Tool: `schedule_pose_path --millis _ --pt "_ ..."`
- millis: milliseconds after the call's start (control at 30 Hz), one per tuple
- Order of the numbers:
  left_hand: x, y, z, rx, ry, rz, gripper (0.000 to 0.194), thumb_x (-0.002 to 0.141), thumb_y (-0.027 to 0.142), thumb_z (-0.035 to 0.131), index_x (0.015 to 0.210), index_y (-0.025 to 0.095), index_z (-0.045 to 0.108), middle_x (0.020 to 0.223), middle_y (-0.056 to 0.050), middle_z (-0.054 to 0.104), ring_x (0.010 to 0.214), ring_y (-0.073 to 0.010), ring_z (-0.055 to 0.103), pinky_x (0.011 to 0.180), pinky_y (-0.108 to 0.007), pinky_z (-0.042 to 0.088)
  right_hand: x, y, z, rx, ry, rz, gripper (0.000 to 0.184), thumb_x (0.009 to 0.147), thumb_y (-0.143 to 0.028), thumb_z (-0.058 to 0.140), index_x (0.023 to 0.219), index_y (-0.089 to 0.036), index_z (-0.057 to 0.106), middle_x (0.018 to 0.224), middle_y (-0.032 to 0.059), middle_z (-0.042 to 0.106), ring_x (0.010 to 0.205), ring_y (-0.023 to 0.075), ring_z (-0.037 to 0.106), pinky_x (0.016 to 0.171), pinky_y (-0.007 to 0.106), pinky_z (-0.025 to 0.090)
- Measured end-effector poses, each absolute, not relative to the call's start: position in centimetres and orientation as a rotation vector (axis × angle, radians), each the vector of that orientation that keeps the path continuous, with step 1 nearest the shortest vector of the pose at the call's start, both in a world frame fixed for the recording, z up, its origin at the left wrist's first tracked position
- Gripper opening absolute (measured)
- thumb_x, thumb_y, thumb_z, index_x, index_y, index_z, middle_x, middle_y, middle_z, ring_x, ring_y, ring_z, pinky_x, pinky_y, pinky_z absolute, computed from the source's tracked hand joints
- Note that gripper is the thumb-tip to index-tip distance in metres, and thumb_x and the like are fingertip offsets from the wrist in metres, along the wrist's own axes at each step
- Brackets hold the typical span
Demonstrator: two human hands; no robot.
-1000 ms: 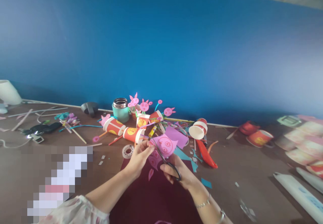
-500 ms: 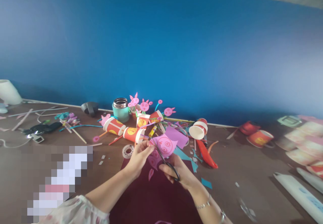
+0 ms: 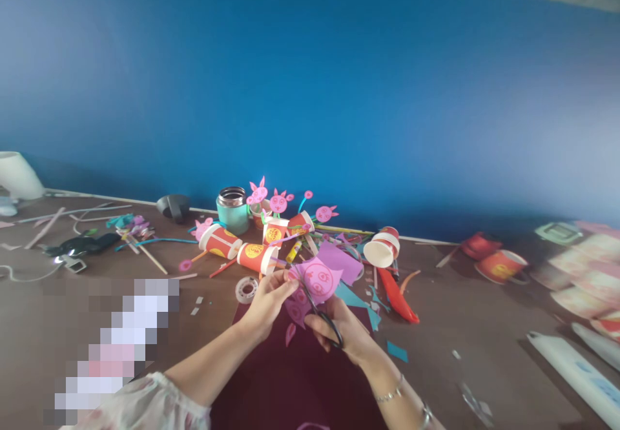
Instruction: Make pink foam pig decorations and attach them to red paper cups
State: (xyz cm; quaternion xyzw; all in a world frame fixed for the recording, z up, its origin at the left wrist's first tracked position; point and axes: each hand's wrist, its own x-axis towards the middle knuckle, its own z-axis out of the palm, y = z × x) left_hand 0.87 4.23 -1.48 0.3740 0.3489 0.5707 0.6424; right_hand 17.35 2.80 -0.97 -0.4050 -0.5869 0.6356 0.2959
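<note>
Between thumb and fingers my left hand pinches the edge of a pink paper with a round face drawn on it. My right hand is closed around the black handles of a pair of scissors. The blades point up and left and lie across the paper, close to my left fingertips. More drawn pink shapes hang below the blades. A small cut pink ear-like piece rests on the dark maroon sheet under my hands. Part of the scissors' handle is hidden by my right fingers.
Several red paper cups, some bearing pink paper faces on stems, stand or lie behind my hands, beside a teal jar. A tape roll is left of my left hand. To the right lie a red object and blue scraps.
The scissors' handles have shifted very slightly to the left, and the view has moved a little. Both hands keep their hold on the paper and the scissors.
</note>
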Motion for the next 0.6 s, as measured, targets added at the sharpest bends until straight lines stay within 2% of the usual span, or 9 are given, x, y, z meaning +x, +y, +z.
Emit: schedule_pose_path --millis 133,367,533,600 --pt "0.86 4.15 -1.44 0.876 0.786 1.277 0.025 0.066 0.032 0.073 0.063 0.014 0.056 0.057 0.003 0.054 0.055 -0.0090 0.047 0.057 -0.021 0.036 17.04 2.61 -0.97 -1.108 -1.555 1.651 0.030 0.072 -0.037 0.069 0.083 -0.013 0.056 0.043 -0.0067 0.052 0.033 0.0060 0.042 0.034 0.017 0.033" --pt "0.77 4.36 -1.57 0.897 0.776 1.272 0.025 0.067 0.033 0.073 0.064 0.014 0.057 0.056 0.003 0.051 0.057 -0.0100 0.048 0.058 -0.022 0.036 16.87 2.62 -0.85 -1.116 -1.577 1.635 0.026 0.070 -0.035 0.070 0.067 -0.014 0.056 0.039 -0.0066 0.048 0.031 0.0049 0.038 0.032 0.016 0.030" --pt "0.67 4.29 -1.58 0.905 0.805 1.275 0.026 0.067 0.035 0.072 0.064 0.015 0.056 0.060 0.002 0.055 0.058 -0.0095 0.046 0.058 -0.021 0.036 17.07 2.69 -0.82 -1.101 -1.537 1.651 0.026 0.069 -0.036 0.071 0.074 -0.014 0.058 0.041 -0.0076 0.050 0.030 0.0046 0.039 0.032 0.016 0.032" --pt "0.63 4.20 -1.51 0.939 0.858 1.305 0.027 0.070 0.038 0.069 0.064 0.015 0.057 0.060 0.003 0.054 0.058 -0.0095 0.045 0.058 -0.021 0.035 17.15 2.72 -0.81 -1.103 -1.544 1.649 0.025 0.070 -0.035 0.070 0.070 -0.014 0.057 0.040 -0.0071 0.050 0.031 0.0046 0.039 0.032 0.015 0.032"
